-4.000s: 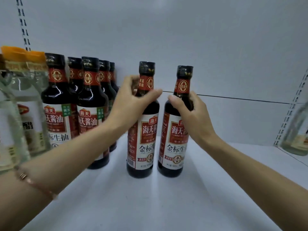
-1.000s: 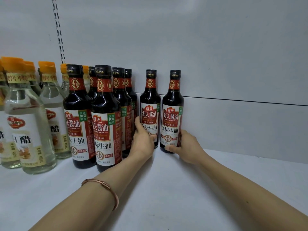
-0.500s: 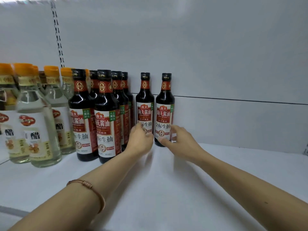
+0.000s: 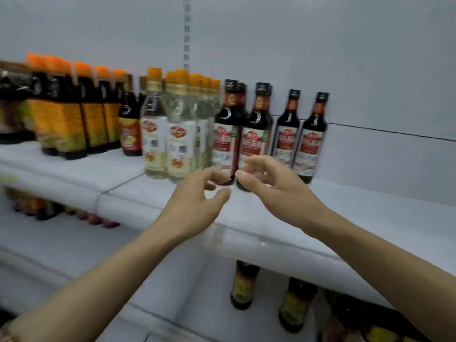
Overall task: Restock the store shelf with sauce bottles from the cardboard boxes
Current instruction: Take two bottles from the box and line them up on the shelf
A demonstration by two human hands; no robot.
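**A:** Where are the hands, and are they holding anything?

**B:** Both hang just in front of the shelf [image 4: 370, 213], near its front edge. The left hand [image 4: 197, 198] has its fingers loosely curled and empty; the right hand [image 4: 269, 183] is the same, thumb forward, gripping nothing. The frame is blurred, so I cannot tell whether any fingertip touches glass.

**A:** And the sauce bottles?

**B:** Two stand side by side against the back wall, at about one o'clock from the right hand: the inner bottle [image 4: 287, 129] and the end bottle [image 4: 313, 134]. I judge they sit that deep so later bottles can fill in front of them.

**A:** What is directly behind the hands?

**B:** The front pair of the same sauce [image 4: 254, 134], at twelve o'clock from the hands, heading rows that run back to the wall. At ten o'clock stand the clear bottles [image 4: 177, 141] with orange caps.

**A:** How does the sauce look?

**B:** Dark, nearly black liquid in slim-necked glass, black cap, a red band at the neck, a red-and-white label with a small green patch. All upright, labels facing out.

**A:** Any boxes?

**B:** None in view. Bare shelf lies at three o'clock.
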